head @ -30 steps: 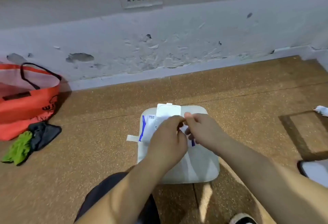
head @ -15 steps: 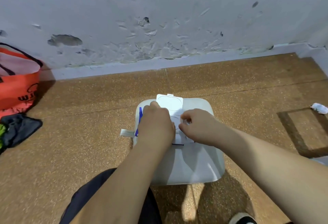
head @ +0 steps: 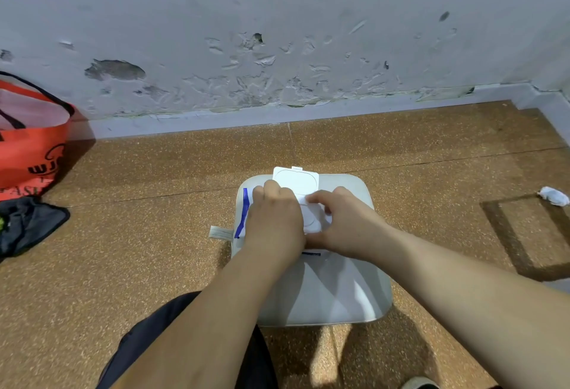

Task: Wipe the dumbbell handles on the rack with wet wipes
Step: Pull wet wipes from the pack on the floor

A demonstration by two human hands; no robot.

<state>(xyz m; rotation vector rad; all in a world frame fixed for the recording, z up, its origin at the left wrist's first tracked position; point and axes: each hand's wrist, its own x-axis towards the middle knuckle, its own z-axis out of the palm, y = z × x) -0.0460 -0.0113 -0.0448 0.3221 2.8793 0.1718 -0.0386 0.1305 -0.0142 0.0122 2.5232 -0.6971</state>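
The wet wipes pack [head: 303, 219], white with a blue stripe down its left side, lay flat on the far half of a pale square cushion [head: 327, 290], and its hinged lid [head: 296, 179] was flipped open away from the person, resting past the pack's far edge. The left hand [head: 274, 219] lay knuckles up on the left part of the pack, its fingers bent down over the far edge and holding it in place. The right hand [head: 345, 223] came in from the other side, fingers curled over the oval opening and thumb against the pack's near edge, so that it held the pack too; whether a wipe was pinched between the fingertips could not be told. The two hands were almost touching over the middle of the pack. A short strap tab [head: 220, 232] stuck out from the cushion's left edge. The cushion sat on a speckled brown floor [head: 138, 249], with the person's dark-clad knee [head: 145, 345] just beside its near left corner and the tip of a shoe [head: 419, 384] near the bottom right. Well off to the left stood an orange bag [head: 30, 154] with a dark cloth [head: 30, 222] in front of it. Far to the right lay a crumpled white wad [head: 553, 195]. Behind everything ran a grey wall [head: 308, 49] with peeling paint.
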